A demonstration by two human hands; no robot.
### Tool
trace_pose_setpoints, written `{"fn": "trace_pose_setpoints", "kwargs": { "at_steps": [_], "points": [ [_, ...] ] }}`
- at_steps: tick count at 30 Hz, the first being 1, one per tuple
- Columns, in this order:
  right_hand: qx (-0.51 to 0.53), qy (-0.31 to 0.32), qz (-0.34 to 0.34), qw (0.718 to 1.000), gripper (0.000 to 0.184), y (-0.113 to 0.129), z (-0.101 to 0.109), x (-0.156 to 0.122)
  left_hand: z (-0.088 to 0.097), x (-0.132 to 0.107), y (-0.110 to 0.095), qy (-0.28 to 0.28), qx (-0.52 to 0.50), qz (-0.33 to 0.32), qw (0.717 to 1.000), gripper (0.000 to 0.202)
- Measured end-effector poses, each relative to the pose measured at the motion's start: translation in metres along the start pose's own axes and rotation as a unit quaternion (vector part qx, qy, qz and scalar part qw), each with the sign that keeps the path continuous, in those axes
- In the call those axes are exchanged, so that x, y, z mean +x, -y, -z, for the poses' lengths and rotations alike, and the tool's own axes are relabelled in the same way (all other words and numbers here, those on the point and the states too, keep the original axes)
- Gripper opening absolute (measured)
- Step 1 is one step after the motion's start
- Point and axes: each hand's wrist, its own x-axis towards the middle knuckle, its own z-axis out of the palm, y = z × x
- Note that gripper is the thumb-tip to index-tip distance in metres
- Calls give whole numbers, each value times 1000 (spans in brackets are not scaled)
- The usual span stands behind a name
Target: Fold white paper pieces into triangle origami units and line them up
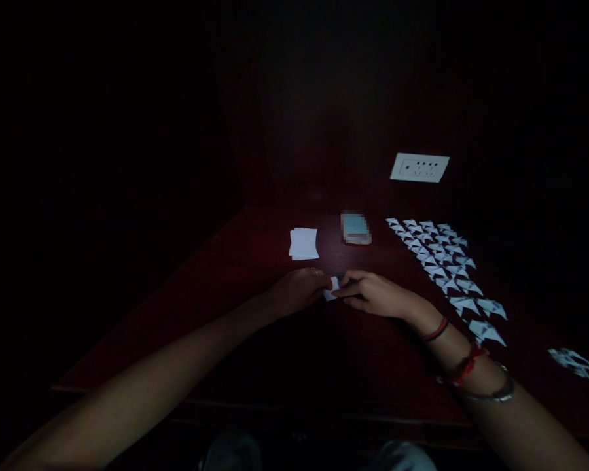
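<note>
A small piece of white paper (332, 291) lies between my hands on the dark red table (216, 275). My left hand (302, 289) grips its left side, with the fingers closed at the edge and a ring on one finger. From the right, my right hand (370, 293) pinches the same paper, thumb and fingertips pressed to it. The paper looks folded, though the fingers cover part of it. Just beyond my left hand sits a short stack of white paper squares (303, 244).
A phone (356, 228) with a blurred screen lies behind my hands. Rows of folded white paper pieces (439, 255) spread along the right side. A small clump of folded paper (575, 363) rests at far right. A white socket panel (419, 168) is on the wall.
</note>
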Motion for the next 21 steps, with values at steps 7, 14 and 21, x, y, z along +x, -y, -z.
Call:
{"fn": "trace_pose_setpoints", "kwargs": {
  "at_steps": [7,14,21],
  "points": [
    [-6,1,-7,1000,29,-1,-1,0,8,-2,-7,46,25,4,999,19],
    [-11,-2,-10,1000,29,0,-1,-1,11,-3,-9,78,30,-13,996,20],
    [-13,0,-12,1000,27,0,-1,-1,15,-3,-13,92,41,-31,994,20]
  ]
}}
